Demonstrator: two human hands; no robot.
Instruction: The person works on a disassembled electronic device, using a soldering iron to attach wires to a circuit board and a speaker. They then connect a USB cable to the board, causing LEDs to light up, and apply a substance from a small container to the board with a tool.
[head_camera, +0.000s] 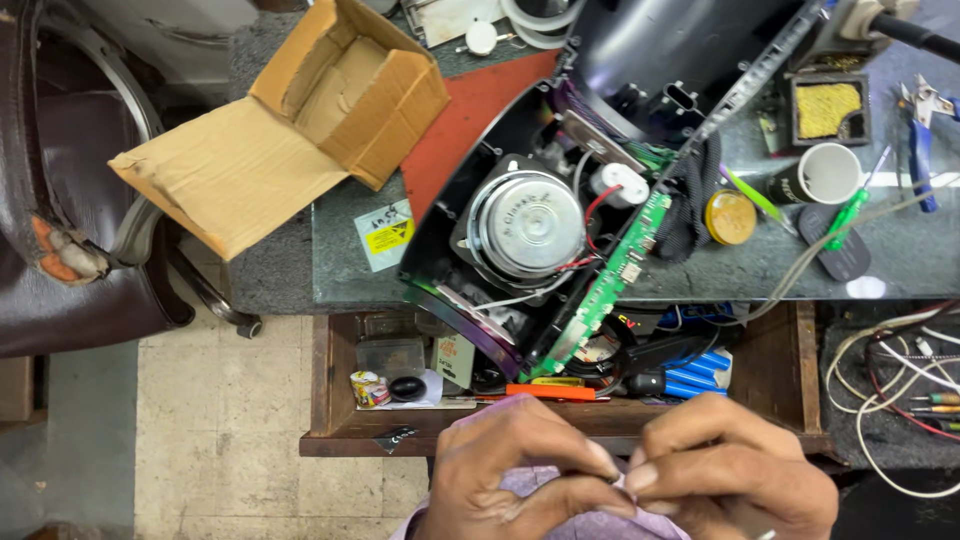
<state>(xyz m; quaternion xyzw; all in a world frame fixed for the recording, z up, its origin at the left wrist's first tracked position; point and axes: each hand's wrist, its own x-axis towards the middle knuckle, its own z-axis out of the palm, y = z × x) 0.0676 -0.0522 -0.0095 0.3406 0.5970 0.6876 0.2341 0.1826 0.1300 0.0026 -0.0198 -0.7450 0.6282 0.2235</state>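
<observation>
Something tiny and pale (618, 483) is pinched between the fingertips of both hands, left hand (520, 470) and right hand (725, 470), right over the open drawer (770, 370). If grip is lost, it'd probably be swallowed by the drawer clutter.

One camera on my head, looking straight down, my hands close at the bottom edge, worktop (300, 250) and open drawer (770, 370) farther below.
</observation>
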